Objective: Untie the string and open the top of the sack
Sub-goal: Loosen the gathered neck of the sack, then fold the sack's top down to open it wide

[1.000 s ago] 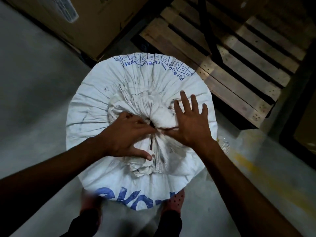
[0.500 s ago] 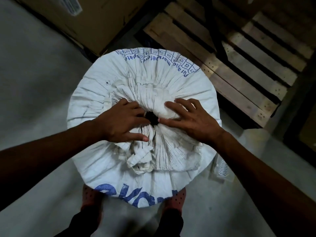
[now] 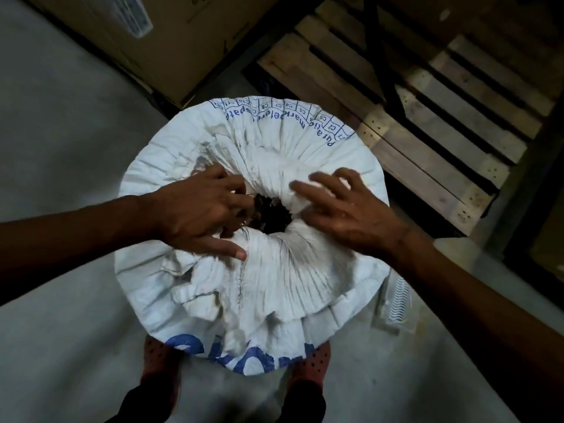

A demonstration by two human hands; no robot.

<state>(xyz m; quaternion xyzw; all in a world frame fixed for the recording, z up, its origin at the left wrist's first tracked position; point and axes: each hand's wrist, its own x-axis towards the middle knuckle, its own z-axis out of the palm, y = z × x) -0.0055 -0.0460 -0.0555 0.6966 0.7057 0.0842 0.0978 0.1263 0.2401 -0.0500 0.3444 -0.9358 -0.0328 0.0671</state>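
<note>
From the head camera, looking straight down, a white woven sack (image 3: 253, 288) with blue print stands upright on a grey concrete floor (image 3: 61, 148), its base just in front of the person's 2 red perforated shoes (image 3: 311, 364). The gathered top of the sack is pleated around a dark round opening (image 3: 271, 215) near the middle, and something dark shows inside, too dim to identify. The left hand (image 3: 198, 215) lies on the left edge of that opening with its fingers curled into the bunched fabric at the rim and its thumb stretched out flat over the pleats below; whether it pinches fabric or a string cannot be told, and no string is clearly visible. The right hand (image 3: 345, 212) rests on the right side of the opening, fingers spread and slightly bent, pressing on the folds without closing around them. A looser crumpled fold of fabric (image 3: 195, 288) hangs on the near left part of the top. Beyond the sack, a wooden pallet (image 3: 427, 123) lies to the upper right, and a large cardboard box (image 3: 171, 41) stands to the upper left. The picture is dim and a little blurred at the fingertips.
</note>
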